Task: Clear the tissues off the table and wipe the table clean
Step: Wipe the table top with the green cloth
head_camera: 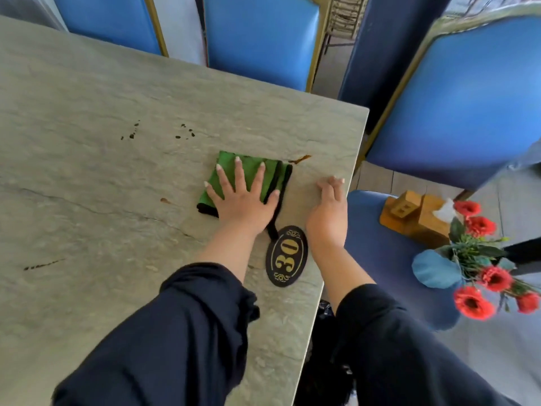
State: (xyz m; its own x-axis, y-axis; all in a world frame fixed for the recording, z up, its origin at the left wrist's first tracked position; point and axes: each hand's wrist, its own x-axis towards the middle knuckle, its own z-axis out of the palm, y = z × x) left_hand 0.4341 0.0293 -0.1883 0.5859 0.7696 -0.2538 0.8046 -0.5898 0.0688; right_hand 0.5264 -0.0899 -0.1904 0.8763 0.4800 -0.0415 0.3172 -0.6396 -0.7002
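Where the left hand presses spread, straight fingers flat on the folded green cloth, the cloth's near part is hidden; it lies on the stone-patterned table near the right edge. The right hand rests at that edge, fingertips curled over and hidden. Dark stains lie farther left; an oval "30" plaque sits between the wrists, and a wooden tissue box and red flowers occupy the blue chair seat to the right.
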